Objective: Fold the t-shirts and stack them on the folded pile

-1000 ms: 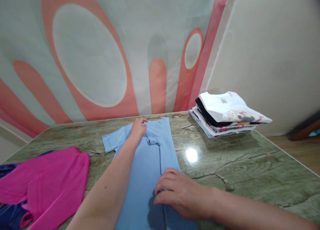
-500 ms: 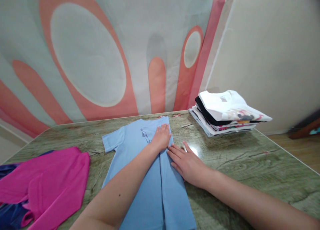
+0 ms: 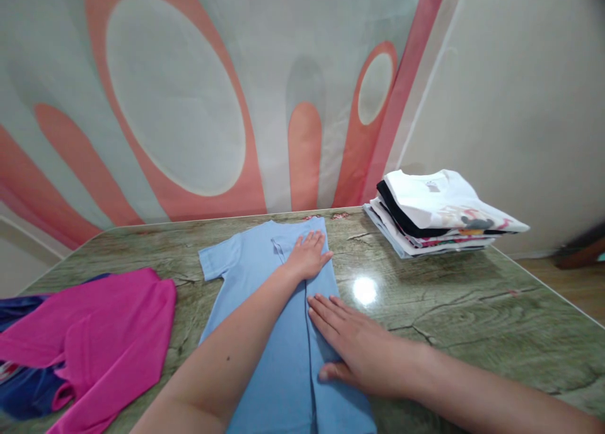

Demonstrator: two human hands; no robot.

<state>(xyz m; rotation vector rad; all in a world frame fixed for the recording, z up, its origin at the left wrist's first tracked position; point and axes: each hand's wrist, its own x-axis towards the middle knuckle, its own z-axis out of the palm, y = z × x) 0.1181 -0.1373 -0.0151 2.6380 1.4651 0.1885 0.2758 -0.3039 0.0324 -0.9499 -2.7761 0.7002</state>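
A light blue T-shirt lies on the table, its right side folded in over the body and one short sleeve sticking out to the left. My left hand rests flat on the upper part of the folded strip, fingers extended. Lower down, my right hand lies with outstretched fingers across the folded strip, its fingertips by the strip's inner edge. Neither hand grips the cloth. The bottom of the shirt runs out of view, and my left forearm hides part of its middle.
A stack of folded shirts, topped by a white T-shirt, stands at the table's back right. Crumpled pink clothing lies at the left over dark blue clothing. The wood-patterned table meets a patterned wall covering behind.
My right hand has slid down along the folded strip and further onto it, toward me. My left hand stays at the top of the shirt. The view has shifted slightly.
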